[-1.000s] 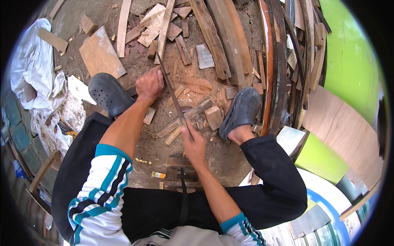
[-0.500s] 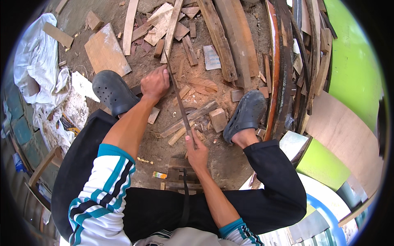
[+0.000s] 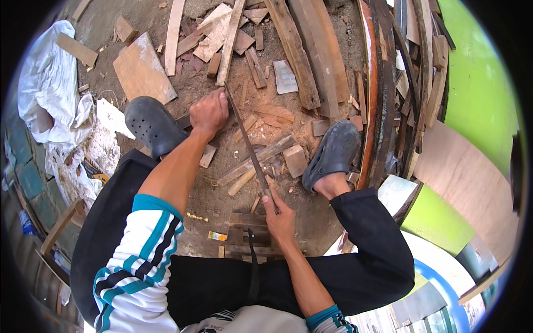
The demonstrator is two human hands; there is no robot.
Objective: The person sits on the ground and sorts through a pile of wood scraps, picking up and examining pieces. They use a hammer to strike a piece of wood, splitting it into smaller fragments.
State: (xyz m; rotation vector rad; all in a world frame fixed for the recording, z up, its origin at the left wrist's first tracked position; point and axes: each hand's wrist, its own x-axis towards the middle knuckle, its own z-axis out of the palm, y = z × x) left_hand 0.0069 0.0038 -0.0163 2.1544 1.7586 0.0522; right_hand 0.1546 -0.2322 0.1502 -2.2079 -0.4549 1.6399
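Observation:
A long, narrow dark strip (image 3: pixel 250 149) slants across the middle of the view, its far end beside my left hand and its near end at my right hand. Thumb and fingers of my right hand (image 3: pixel 282 222) close on that near end. My left hand (image 3: pixel 209 114) is closed in a fist close to the strip's far end, by the tip of a pale wooden batten (image 3: pixel 229 47). What lies inside the fist is hidden. Under the strip rest a wooden stick (image 3: pixel 261 158) and a small wood block (image 3: pixel 295 160).
My feet in grey clogs (image 3: pixel 152 125) flank the work, the right clog (image 3: pixel 336 152) near stacked boards (image 3: pixel 383 100). Offcuts and a square board (image 3: pixel 144 69) litter the dirt at the back. Plastic sheeting (image 3: pixel 47 77) lies left. Green panels (image 3: pixel 480 83) stand right.
My right hand has moved slightly toward me and to the right, the strip's near end shifting with it. The left hand stays almost in place.

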